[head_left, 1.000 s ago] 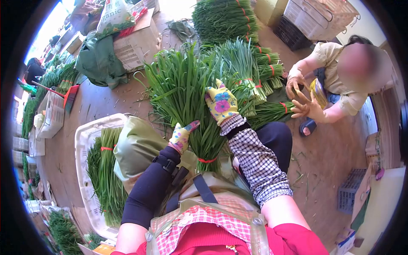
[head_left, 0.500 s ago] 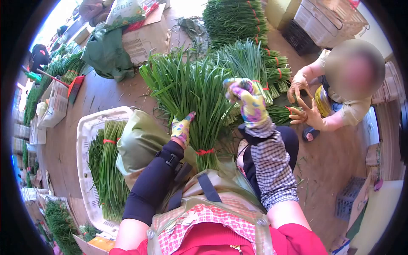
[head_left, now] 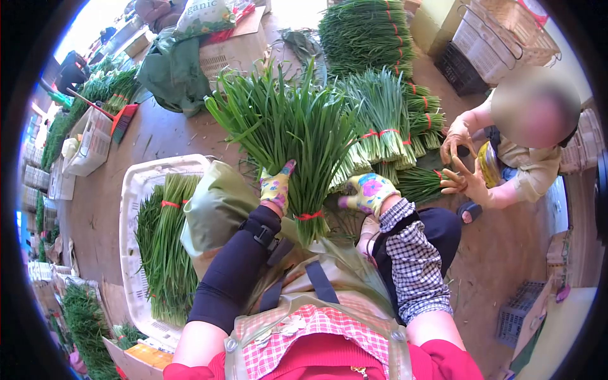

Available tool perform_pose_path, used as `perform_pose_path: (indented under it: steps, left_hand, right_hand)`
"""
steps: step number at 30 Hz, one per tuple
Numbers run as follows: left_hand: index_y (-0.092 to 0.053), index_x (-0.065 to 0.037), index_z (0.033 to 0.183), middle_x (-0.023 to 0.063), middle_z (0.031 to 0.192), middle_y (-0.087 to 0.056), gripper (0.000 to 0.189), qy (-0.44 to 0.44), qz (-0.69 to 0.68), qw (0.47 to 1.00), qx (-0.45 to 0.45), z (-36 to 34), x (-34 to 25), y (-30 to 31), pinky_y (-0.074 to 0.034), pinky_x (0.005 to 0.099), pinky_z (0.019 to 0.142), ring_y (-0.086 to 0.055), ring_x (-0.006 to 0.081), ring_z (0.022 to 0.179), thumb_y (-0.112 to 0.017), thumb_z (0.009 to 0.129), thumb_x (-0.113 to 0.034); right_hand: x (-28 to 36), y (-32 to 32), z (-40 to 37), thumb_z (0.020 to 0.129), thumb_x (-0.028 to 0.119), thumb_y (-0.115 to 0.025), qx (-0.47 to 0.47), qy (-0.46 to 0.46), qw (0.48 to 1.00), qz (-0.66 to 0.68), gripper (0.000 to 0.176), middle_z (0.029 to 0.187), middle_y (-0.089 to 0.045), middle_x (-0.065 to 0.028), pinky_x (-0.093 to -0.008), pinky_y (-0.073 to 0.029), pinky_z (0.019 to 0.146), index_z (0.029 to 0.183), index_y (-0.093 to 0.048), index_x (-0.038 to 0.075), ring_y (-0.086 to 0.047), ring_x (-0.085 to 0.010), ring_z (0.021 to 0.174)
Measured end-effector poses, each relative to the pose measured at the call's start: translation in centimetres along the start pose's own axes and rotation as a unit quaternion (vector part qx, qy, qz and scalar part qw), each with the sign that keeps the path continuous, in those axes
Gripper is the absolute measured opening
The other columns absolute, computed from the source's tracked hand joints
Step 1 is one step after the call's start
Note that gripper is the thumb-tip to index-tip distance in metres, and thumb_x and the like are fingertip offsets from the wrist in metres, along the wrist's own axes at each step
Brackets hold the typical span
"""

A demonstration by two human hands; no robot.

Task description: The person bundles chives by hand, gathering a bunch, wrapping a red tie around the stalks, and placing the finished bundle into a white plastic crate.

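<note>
Chive bundle [head_left: 297, 136] fans away from the body, the left hand [head_left: 276, 189] clasping its stems above the red band [head_left: 309, 216], the right hand [head_left: 370, 192] spread empty just beside it.

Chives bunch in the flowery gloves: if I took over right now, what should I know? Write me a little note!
Left hand: closed around the chives bunch just above its red band, holding it upright.
Right hand: low beside the bunch, fingers curled; cannot tell if it holds anything.
Done: this bunch is banded; other banded bunches lie in the white crate on the left.
Left: this bunch is not in the crate; more banded bunches lie piled on the floor ahead.
</note>
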State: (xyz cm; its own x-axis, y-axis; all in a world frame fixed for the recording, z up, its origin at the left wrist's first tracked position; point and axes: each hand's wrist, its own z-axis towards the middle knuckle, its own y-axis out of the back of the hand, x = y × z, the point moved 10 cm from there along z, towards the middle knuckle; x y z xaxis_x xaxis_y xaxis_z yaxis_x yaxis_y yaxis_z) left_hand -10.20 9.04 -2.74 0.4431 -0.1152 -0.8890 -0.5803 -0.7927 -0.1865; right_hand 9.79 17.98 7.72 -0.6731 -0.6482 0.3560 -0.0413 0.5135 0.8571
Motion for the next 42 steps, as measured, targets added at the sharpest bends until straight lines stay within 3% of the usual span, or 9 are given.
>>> perform_pose_path:
  steps: [7, 13, 20, 24, 26, 30, 32, 36, 42]
  left_hand:
    - [-0.054, -0.003, 0.111, 0.0071, 0.101, -0.063, 0.042, -0.038, -0.021, 0.998, 0.036, -1.7, -0.7, -1.7, -0.051, 0.0307, 0.073, -0.062, 0.0184, 0.083, -0.071, 0.074, -0.008]
    - [-0.051, -0.001, 0.114, 0.0076, 0.105, -0.063, 0.048, -0.038, 0.04, 0.997, 0.054, -2.4, -0.2, -2.0, -0.047, 0.0308, 0.08, -0.061, 0.0182, 0.09, -0.073, 0.074, -0.017]
    - [-0.053, -0.003, 0.115, 0.0073, 0.107, -0.062, 0.049, -0.032, 0.021, 0.996, 0.076, -2.2, 0.0, -2.5, -0.046, 0.0306, 0.082, -0.059, 0.0183, 0.094, -0.074, 0.073, -0.016]
    - [-0.054, -0.004, 0.113, 0.0064, 0.108, -0.061, 0.046, -0.039, 0.052, 0.997, 0.04, -2.4, -0.5, -2.0, -0.046, 0.0306, 0.081, -0.058, 0.0179, 0.094, -0.074, 0.073, -0.014]
    - [-0.053, -0.004, 0.114, 0.0054, 0.107, -0.061, 0.048, -0.08, 0.024, 0.992, 0.092, -2.5, -1.1, -2.8, -0.046, 0.0303, 0.082, -0.058, 0.0175, 0.093, -0.075, 0.072, -0.014]
    - [-0.051, 0.001, 0.116, 0.0076, 0.109, -0.061, 0.055, -0.08, 0.152, 0.984, 0.056, -1.0, -0.3, -1.4, -0.044, 0.0303, 0.084, -0.058, 0.0175, 0.092, -0.073, 0.074, -0.027]
    - [-0.05, 0.002, 0.116, 0.008, 0.109, -0.061, 0.058, -0.089, 0.208, 0.973, 0.045, 0.5, 1.1, -0.2, -0.044, 0.03, 0.085, -0.059, 0.0177, 0.093, -0.073, 0.074, -0.032]
    - [-0.05, -0.003, 0.119, 0.0086, 0.107, -0.062, 0.045, -0.109, 0.143, 0.966, 0.186, 3.8, 6.3, 0.3, -0.045, 0.0294, 0.082, -0.059, 0.0158, 0.092, -0.064, 0.082, -0.024]
    - [-0.055, -0.004, 0.115, 0.0041, 0.109, -0.061, 0.048, -0.076, 0.045, 0.99, 0.108, -1.0, 0.6, -2.1, -0.048, 0.0293, 0.077, -0.059, 0.0145, 0.088, -0.074, 0.074, -0.019]
  right_hand:
    - [3.3, 5.1, 0.1, 0.074, 0.031, -0.072, -0.337, 0.114, 0.895, 0.269, 0.043, 0.085, -0.061, -0.0113, -0.0288, -0.047, 0.064, 0.103, -0.06, 0.001, -0.058, -0.0197, 0.07]
    - [2.5, 3.1, 3.8, 0.079, 0.033, -0.067, -0.319, 0.069, 0.913, 0.244, 0.038, 0.085, -0.063, -0.0114, -0.0316, -0.047, 0.067, 0.099, -0.063, 0.001, -0.06, -0.0199, 0.076]
    - [2.3, 1.8, 3.8, 0.082, 0.025, -0.065, -0.146, 0.033, 0.737, 0.659, 0.021, 0.07, -0.06, 0.0036, -0.0187, -0.036, 0.046, 0.094, -0.067, 0.007, -0.047, -0.003, 0.052]
    - [1.6, 0.9, 3.7, 0.083, 0.021, -0.065, -0.12, -0.003, 0.744, 0.658, 0.018, 0.076, -0.065, 0.0014, -0.0152, -0.035, 0.046, 0.095, -0.067, 0.008, -0.046, -0.0007, 0.052]
    - [1.3, 2.0, 4.0, 0.082, 0.021, -0.066, -0.192, 0.094, 0.757, 0.617, 0.02, 0.086, -0.065, -0.0017, -0.0246, -0.046, 0.076, 0.093, -0.065, 0.005, -0.056, -0.0082, 0.081]
    - [5.8, -0.8, 0.6, 0.077, 0.029, -0.07, 0.19, 0.151, 0.846, 0.475, 0.033, 0.092, -0.065, -0.0034, -0.0262, -0.046, 0.081, 0.101, -0.064, 0.008, -0.059, -0.0133, 0.085]
    - [6.4, -0.4, -0.5, 0.074, 0.039, -0.07, 0.168, 0.178, 0.911, 0.332, 0.049, 0.106, -0.063, -0.0106, -0.0305, -0.043, 0.088, 0.11, -0.061, 0.007, -0.057, -0.0187, 0.1]
    - [8.0, 2.3, 0.5, 0.077, 0.035, -0.066, -0.061, 0.312, 0.828, 0.461, 0.049, 0.113, -0.058, -0.0129, -0.0326, -0.042, 0.092, 0.114, -0.056, 0.004, -0.055, -0.0229, 0.106]
    - [0.9, 2.4, 2.9, 0.082, 0.038, -0.057, -0.198, 0.003, 0.962, 0.188, 0.047, 0.112, -0.058, -0.0153, -0.0375, -0.042, 0.089, 0.114, -0.055, 0.005, -0.054, -0.0309, 0.104]
